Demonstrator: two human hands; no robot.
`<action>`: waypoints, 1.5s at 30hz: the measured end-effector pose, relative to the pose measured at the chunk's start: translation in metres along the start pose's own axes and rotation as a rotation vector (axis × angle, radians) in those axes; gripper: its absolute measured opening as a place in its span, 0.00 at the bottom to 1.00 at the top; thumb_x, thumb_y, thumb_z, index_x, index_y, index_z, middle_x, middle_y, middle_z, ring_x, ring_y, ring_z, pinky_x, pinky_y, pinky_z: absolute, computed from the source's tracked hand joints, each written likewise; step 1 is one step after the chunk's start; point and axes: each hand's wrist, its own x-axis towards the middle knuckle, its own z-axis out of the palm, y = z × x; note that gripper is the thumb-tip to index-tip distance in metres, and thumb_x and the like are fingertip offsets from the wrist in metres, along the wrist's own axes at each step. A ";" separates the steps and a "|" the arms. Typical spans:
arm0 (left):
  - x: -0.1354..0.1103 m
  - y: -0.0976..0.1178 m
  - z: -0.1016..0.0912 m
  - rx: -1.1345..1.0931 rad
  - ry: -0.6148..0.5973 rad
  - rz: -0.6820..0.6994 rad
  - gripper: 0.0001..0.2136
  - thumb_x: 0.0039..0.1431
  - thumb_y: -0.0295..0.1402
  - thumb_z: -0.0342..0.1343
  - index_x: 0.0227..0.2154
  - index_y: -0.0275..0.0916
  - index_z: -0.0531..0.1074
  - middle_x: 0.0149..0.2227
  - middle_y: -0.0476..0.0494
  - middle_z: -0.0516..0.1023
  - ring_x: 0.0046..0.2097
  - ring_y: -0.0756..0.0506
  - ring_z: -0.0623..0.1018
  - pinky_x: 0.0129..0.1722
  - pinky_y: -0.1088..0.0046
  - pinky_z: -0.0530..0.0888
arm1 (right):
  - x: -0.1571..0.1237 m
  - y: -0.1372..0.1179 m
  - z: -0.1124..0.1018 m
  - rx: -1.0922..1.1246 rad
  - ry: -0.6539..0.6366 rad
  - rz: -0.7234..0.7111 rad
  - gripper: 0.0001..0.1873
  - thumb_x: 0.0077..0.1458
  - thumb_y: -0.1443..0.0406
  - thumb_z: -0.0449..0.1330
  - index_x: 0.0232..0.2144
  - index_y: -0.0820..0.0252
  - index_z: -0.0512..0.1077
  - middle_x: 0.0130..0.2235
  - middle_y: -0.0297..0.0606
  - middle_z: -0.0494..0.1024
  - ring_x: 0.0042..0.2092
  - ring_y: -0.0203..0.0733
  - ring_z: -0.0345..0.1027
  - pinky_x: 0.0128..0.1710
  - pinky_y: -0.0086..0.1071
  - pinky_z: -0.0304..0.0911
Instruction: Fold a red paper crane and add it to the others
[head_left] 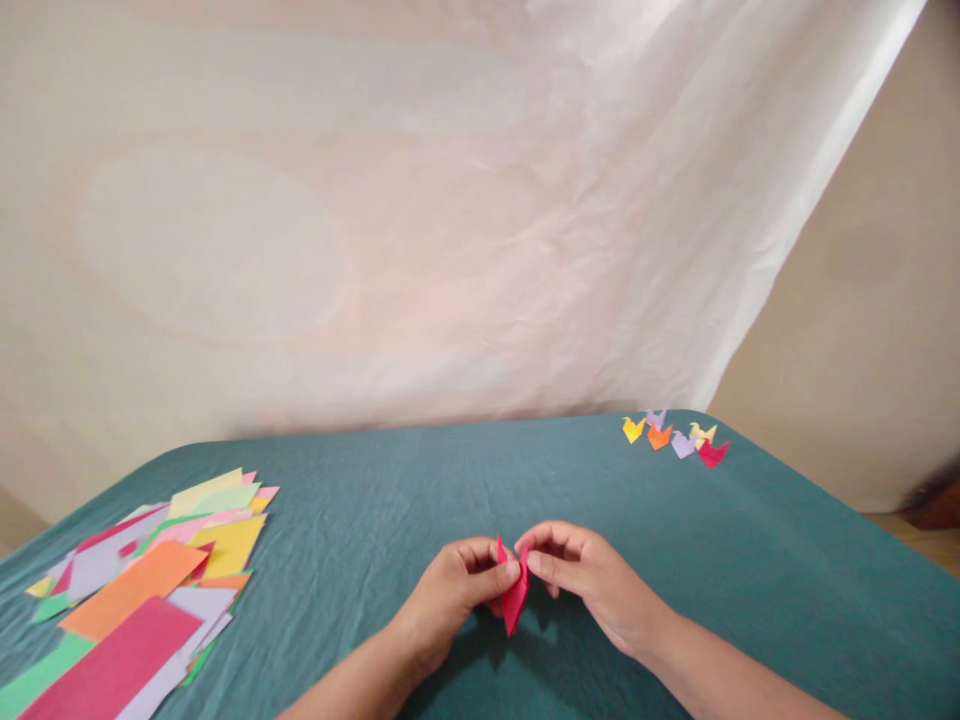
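Near the front of the table, a folded red paper piece (514, 606) is held between my two hands, its narrow point aimed down and two thin tips standing up. My left hand (459, 590) pinches its left side between thumb and fingers. On the other side, my right hand (589, 575) closes thumb and forefinger on the upper right tip. The paper's back and some of my left fingertips are hidden. At the far right of the table stand several small folded paper birds, among them an orange bird (659, 437) and a red bird (712, 454).
A loose pile of coloured paper sheets (135, 590) spreads over the left side of the table. Green-blue cloth (360, 540) covers the tabletop. Behind its far edge hangs a pale sheet (450, 230). A dark reddish object (934, 515) lies beyond the right edge.
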 end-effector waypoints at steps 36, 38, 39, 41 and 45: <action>0.001 -0.009 0.007 0.058 0.154 0.084 0.16 0.44 0.42 0.66 0.20 0.34 0.72 0.18 0.51 0.69 0.22 0.53 0.65 0.24 0.78 0.61 | -0.005 -0.006 0.003 -0.656 0.073 -0.257 0.03 0.52 0.70 0.58 0.28 0.58 0.70 0.31 0.31 0.73 0.33 0.36 0.66 0.33 0.27 0.60; 0.001 -0.009 0.007 0.049 0.165 0.082 0.15 0.44 0.42 0.66 0.20 0.33 0.72 0.18 0.52 0.69 0.22 0.53 0.65 0.24 0.78 0.60 | -0.005 -0.006 0.003 -0.650 0.072 -0.261 0.03 0.53 0.70 0.58 0.29 0.58 0.70 0.31 0.31 0.74 0.33 0.36 0.67 0.33 0.27 0.60; 0.000 -0.008 0.008 0.044 0.169 0.083 0.15 0.44 0.42 0.66 0.20 0.33 0.72 0.18 0.52 0.69 0.22 0.53 0.64 0.24 0.78 0.60 | -0.005 -0.006 0.003 -0.647 0.071 -0.263 0.03 0.53 0.70 0.59 0.29 0.58 0.70 0.31 0.31 0.74 0.33 0.36 0.67 0.33 0.27 0.61; 0.000 -0.008 0.008 0.029 0.175 0.088 0.15 0.44 0.42 0.66 0.21 0.33 0.73 0.18 0.51 0.69 0.22 0.54 0.64 0.24 0.78 0.60 | -0.006 -0.008 0.003 -0.636 0.071 -0.267 0.02 0.53 0.69 0.59 0.30 0.57 0.71 0.31 0.31 0.74 0.32 0.35 0.67 0.33 0.27 0.61; 0.001 -0.007 0.008 0.012 0.182 0.084 0.15 0.45 0.42 0.66 0.22 0.33 0.74 0.19 0.51 0.70 0.22 0.54 0.65 0.24 0.79 0.61 | -0.008 -0.011 0.003 -0.628 0.062 -0.284 0.03 0.55 0.68 0.58 0.31 0.57 0.71 0.32 0.31 0.75 0.33 0.36 0.68 0.33 0.27 0.61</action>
